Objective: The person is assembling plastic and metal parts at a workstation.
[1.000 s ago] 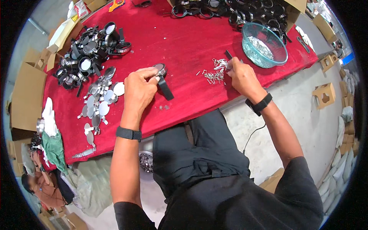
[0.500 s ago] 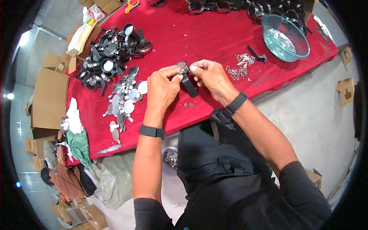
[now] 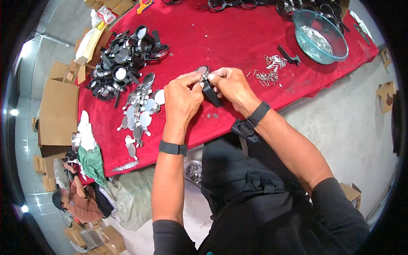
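Between my hands is a round metal lid with a black handle [image 3: 211, 94], held just above the red cloth. My left hand [image 3: 183, 94] pinches the disc's left edge between thumb and fingers. On the other side, my right hand [image 3: 233, 87] has its thumb and forefinger closed at the joint where disc and handle meet. Whether a small clip sits in the right fingers is hidden. Loose round metal discs with tabs [image 3: 138, 110] lie left of my left hand. Small wire clips [image 3: 272, 70] are scattered to the right of my right hand.
A pile of black-handled round parts [image 3: 123, 61] covers the left of the red table [image 3: 229, 38]. A clear bowl of metal pins [image 3: 321, 36] stands at the right, beside a black forked piece [image 3: 289, 55]. Cardboard boxes [image 3: 59, 112] and another person [image 3: 83, 197] are at the left.
My view has shifted slightly, so the scene sits a little differently. Both hands keep their grip on the lid, with only small finger movement at the handle joint.
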Available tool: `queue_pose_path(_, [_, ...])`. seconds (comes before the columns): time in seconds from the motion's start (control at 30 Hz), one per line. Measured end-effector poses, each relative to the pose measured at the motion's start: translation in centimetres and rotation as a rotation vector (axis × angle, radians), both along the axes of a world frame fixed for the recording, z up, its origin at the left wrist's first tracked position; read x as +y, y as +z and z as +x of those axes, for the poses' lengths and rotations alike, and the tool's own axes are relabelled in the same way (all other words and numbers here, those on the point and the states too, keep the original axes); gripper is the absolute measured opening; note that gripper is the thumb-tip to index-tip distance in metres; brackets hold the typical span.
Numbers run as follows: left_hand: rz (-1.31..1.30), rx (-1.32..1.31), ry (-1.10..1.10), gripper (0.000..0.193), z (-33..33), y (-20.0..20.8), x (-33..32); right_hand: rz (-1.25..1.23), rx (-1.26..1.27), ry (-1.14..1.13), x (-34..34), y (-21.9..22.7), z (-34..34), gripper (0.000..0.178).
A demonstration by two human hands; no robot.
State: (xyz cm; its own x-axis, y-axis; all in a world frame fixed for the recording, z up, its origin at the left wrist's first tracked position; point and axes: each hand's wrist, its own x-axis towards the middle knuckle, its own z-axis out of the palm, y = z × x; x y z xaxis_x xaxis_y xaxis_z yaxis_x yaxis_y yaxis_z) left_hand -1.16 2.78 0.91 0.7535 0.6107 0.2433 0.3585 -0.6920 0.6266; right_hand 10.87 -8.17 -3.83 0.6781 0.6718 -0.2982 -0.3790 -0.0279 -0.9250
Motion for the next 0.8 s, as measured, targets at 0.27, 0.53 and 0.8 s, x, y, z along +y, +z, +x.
queue_pose_path(0.27, [0.067,0.038,-0.029,0.029,0.1,0.3,0.0,-0.017,-0.114,-0.061,0.8,-1.0,-0.2,0.020])
queue_pose_path(0.53, [0.113,0.035,-0.057,0.027,0.3,0.3,-0.1,-0.188,-0.444,-0.140,1.3,-1.3,-0.8,0.024])
queue_pose_path(0.8, [0.106,0.010,-0.056,0.027,-0.1,-0.1,0.3,-0.172,-0.503,-0.125,0.6,-0.5,-1.4,0.024])
